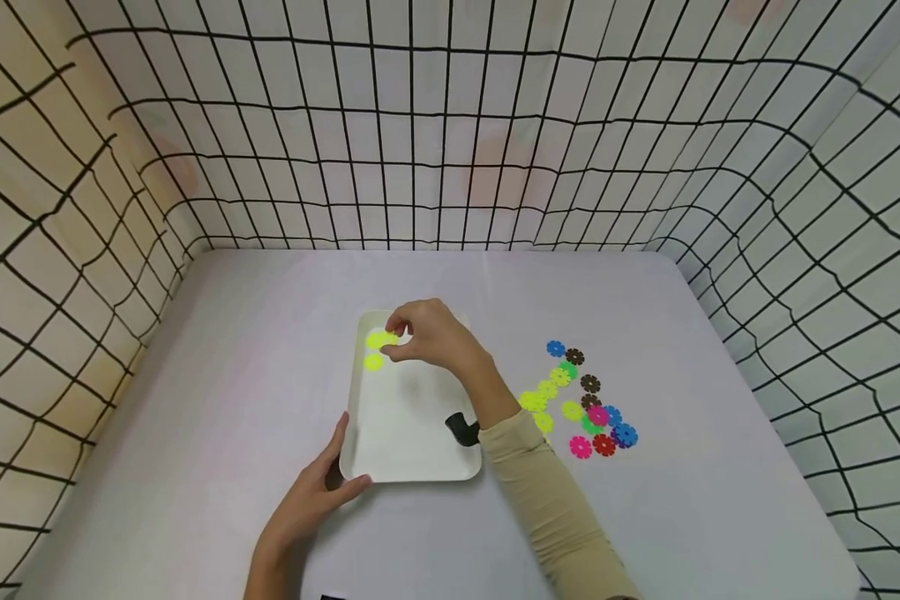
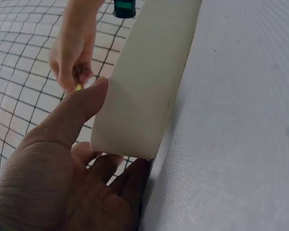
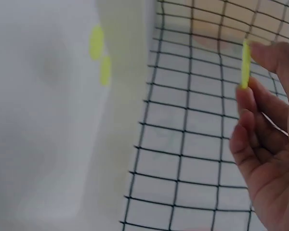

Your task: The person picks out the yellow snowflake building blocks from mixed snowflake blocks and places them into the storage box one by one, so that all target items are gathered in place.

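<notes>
My right hand (image 1: 438, 337) is above the far left part of a white tray (image 1: 408, 417). Thumb and fingertips pinch a thin yellow disc (image 3: 245, 65), seen edge-on in the right wrist view. Under it, a few yellow discs (image 1: 373, 362) lie in the tray's far left corner. My left hand (image 1: 311, 496) grips the tray's near left corner. In the left wrist view, its thumb rests at the rim while the other fingers (image 2: 132, 185) curl against the outer wall.
Right of the tray, several notched plastic discs lie scattered: yellow discs (image 1: 532, 402), blue discs (image 1: 624, 435), brown discs (image 1: 590, 383), pink discs (image 1: 581, 447), plus green and red ones. A black bent piece (image 1: 461, 429) shows beside my right wrist. Black wire grid (image 1: 412, 162) encloses the table's back and sides.
</notes>
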Motion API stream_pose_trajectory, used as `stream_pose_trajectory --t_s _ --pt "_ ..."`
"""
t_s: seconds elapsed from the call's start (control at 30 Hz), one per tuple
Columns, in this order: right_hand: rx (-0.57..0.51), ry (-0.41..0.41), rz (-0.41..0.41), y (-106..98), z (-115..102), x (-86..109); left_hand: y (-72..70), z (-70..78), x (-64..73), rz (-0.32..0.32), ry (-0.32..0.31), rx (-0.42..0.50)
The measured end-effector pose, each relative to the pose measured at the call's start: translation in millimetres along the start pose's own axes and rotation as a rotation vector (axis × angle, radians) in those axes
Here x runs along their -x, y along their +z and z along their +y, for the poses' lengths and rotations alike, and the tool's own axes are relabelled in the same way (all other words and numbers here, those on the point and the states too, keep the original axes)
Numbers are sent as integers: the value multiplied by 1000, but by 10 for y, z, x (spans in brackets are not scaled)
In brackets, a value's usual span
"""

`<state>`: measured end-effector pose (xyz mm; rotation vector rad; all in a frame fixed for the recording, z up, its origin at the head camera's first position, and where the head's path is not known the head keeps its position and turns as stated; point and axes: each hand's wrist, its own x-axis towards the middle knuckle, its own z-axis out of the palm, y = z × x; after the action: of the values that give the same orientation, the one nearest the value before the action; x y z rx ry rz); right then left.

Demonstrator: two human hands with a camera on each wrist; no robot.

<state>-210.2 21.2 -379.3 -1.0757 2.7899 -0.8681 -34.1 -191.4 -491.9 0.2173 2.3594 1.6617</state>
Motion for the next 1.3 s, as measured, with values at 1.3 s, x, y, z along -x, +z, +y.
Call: stream_pose_trajectory --t_s 1.3 --pt "12 97 -257 825 268 -176 11 15 5 10 -46 -18"
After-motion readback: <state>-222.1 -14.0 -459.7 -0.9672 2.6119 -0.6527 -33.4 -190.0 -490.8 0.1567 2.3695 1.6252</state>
